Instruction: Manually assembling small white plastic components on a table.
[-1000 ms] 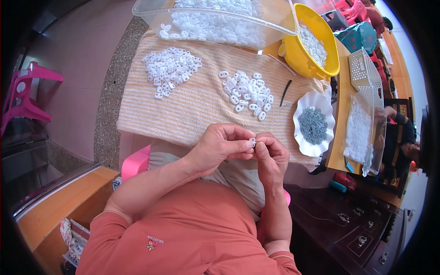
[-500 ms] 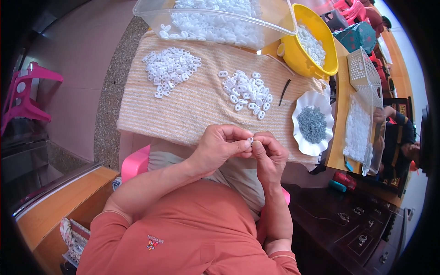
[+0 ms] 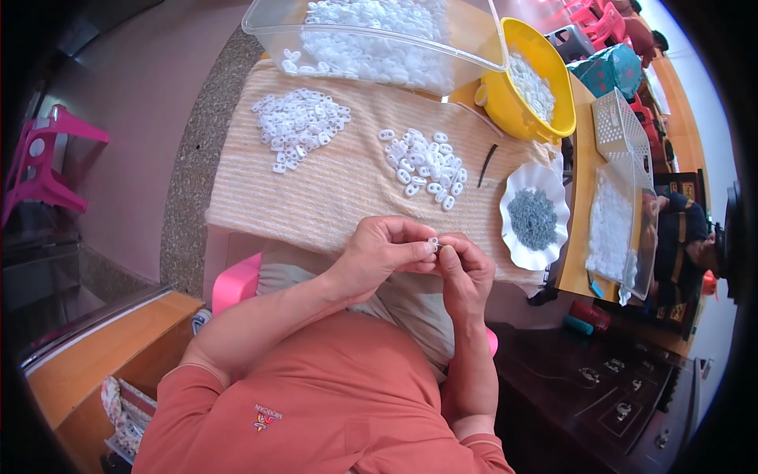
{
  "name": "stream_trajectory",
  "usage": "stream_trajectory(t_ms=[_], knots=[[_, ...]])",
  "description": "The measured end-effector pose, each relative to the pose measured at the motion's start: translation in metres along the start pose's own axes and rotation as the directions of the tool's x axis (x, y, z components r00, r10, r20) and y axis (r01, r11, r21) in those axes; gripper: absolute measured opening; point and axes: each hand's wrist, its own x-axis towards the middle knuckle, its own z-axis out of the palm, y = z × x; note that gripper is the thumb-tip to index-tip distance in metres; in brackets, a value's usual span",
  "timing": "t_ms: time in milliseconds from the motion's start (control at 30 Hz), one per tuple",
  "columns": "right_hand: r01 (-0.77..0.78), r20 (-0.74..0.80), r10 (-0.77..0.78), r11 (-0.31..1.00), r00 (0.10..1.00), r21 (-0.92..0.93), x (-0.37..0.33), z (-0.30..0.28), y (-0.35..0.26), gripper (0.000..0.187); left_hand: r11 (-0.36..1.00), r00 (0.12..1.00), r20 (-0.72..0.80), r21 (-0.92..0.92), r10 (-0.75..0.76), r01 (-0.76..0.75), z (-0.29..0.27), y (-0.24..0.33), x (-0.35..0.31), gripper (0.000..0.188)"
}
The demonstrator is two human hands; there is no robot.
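Note:
My left hand (image 3: 377, 257) pinches a small white plastic piece (image 3: 433, 241) between thumb and forefinger, just over the near edge of the cloth. Against it, the thumb and forefinger of my right hand (image 3: 466, 267) are pressed together on something too small to make out. Beyond my hands lies a pile of white oval two-holed pieces (image 3: 426, 164). Farther left is a heap of smaller white pieces (image 3: 298, 122). A white wavy-rimmed dish (image 3: 517, 250) to the right holds many tiny grey-blue translucent parts (image 3: 533, 217).
A striped cloth (image 3: 276, 193) covers the table. At the back stand a clear bin (image 3: 276, 35) of white pieces and a yellow basin (image 3: 562, 79). A thin black strip (image 3: 487, 165) lies near the dish. On the right are a perforated basket (image 3: 620, 130) and another person's arm (image 3: 683, 213).
My hands stay together in nearly the same place. The fingers of my right hand have shifted slightly at the white piece. The whole view has moved a little.

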Motion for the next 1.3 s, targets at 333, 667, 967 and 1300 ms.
stream_trajectory(t_ms=[333,667,967,1300], knots=[[0.091,-0.014,-0.093,0.992,0.996,-0.084,0.000,-0.001,0.005,0.016,1.000,1.000,0.010,0.021,0.007,-0.007,0.000,-0.001,0.000,0.016],[0.033,-0.094,-0.064,0.954,0.993,-0.298,-0.003,0.005,0.002,0.022,0.999,0.999,-0.020,0.040,0.026,-0.026,0.000,0.000,-0.001,0.018],[-0.008,-0.080,-0.009,0.977,0.997,-0.211,0.004,-0.007,-0.002,0.024,0.999,1.000,0.021,-0.034,0.010,-0.010,0.001,0.000,-0.002,0.019],[0.297,0.014,-0.364,0.736,0.931,-0.608,0.040,-0.010,-0.023,0.015,0.994,0.998,-0.060,-0.109,0.017,-0.024,0.002,0.004,-0.003,0.014]])
